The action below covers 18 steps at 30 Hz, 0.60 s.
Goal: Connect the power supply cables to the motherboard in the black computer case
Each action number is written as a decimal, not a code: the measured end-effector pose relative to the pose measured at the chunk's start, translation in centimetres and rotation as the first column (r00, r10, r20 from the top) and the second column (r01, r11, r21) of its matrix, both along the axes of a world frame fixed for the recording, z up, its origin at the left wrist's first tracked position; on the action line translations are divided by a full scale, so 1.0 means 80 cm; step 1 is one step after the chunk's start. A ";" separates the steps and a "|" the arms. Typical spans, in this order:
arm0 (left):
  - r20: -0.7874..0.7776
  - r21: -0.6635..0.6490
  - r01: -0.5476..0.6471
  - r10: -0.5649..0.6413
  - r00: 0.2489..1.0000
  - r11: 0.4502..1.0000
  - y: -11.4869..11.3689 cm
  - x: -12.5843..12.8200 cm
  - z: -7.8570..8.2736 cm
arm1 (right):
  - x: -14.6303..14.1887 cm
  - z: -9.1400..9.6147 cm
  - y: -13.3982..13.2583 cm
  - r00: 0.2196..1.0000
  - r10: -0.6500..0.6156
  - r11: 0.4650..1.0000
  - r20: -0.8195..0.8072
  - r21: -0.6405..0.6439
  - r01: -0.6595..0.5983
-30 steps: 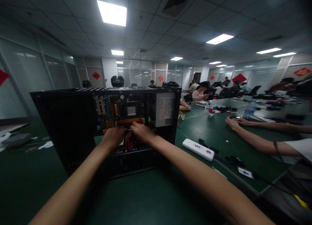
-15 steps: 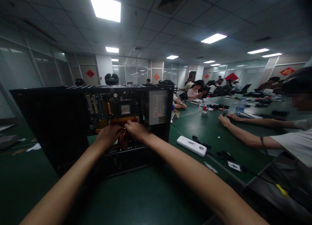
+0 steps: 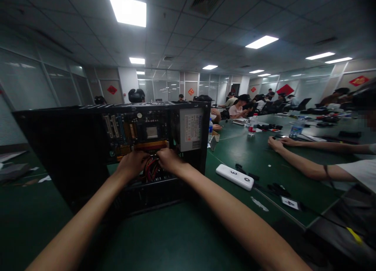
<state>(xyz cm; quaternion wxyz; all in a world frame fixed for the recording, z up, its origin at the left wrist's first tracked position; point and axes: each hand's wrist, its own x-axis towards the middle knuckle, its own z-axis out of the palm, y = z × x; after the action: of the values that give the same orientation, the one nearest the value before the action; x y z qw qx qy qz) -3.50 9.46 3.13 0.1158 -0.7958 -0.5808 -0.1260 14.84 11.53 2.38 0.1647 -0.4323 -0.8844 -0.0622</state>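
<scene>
An open black computer case (image 3: 132, 185) stands on the green table, its motherboard (image 3: 143, 122) facing me. Across the lower board runs a long orange-red strip (image 3: 152, 145), perhaps memory slots or a module. My left hand (image 3: 132, 164) is closed just below the strip's left part, fingertips bent inward. Near its right end my right hand (image 3: 171, 160) is also closed, knuckles up. What the fingertips of either hand grip is hidden. Between and below the hands hangs a bundle of red, yellow and black cables (image 3: 151, 169). The labelled power supply (image 3: 190, 130) sits at upper right.
Right of the case lie a white power bank (image 3: 235, 177) marked 3, dark cables (image 3: 277, 188) and a card (image 3: 290, 203) marked 4. A red-capped bottle (image 3: 252, 124) stands farther back. Another person's hands (image 3: 277, 143) rest on the table at right; several people sit beyond.
My right hand has moved slightly right and down, widening the gap between my hands and showing more of the cables. My left hand has barely moved. The view has shifted slightly.
</scene>
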 end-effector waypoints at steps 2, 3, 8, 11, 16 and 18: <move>-0.001 0.001 0.007 -0.007 1.000 1.000 -0.001 0.000 -0.001 | 0.002 0.000 -0.001 1.000 -0.003 1.000 -0.029 -0.021 0.002; 0.000 0.005 0.013 -0.013 1.000 1.000 -0.001 0.000 -0.001 | 0.003 0.001 -0.002 0.999 -0.010 1.000 -0.033 -0.030 0.009; -0.003 0.009 -0.004 0.004 1.000 1.000 -0.002 0.002 -0.001 | 0.000 0.007 -0.005 0.998 -0.070 0.996 0.006 -0.058 0.070; 0.003 0.003 -0.008 0.008 1.000 1.000 -0.003 0.003 0.000 | -0.003 0.006 -0.003 0.996 -0.090 0.994 0.012 -0.057 0.090; 0.012 -0.013 -0.018 0.018 1.000 1.000 -0.005 0.006 0.002 | -0.004 0.003 0.002 0.996 -0.091 0.995 0.003 -0.037 0.091; -0.003 -0.020 -0.020 0.020 1.000 1.000 -0.004 0.008 0.003 | -0.004 0.002 0.005 0.996 -0.087 0.996 0.002 -0.032 0.087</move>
<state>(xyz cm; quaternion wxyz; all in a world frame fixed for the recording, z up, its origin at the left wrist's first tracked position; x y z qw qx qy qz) -2.87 9.11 3.40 0.1101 -0.7913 -0.5898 -0.1179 14.52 11.90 2.53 0.1547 -0.4730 -0.8656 -0.0551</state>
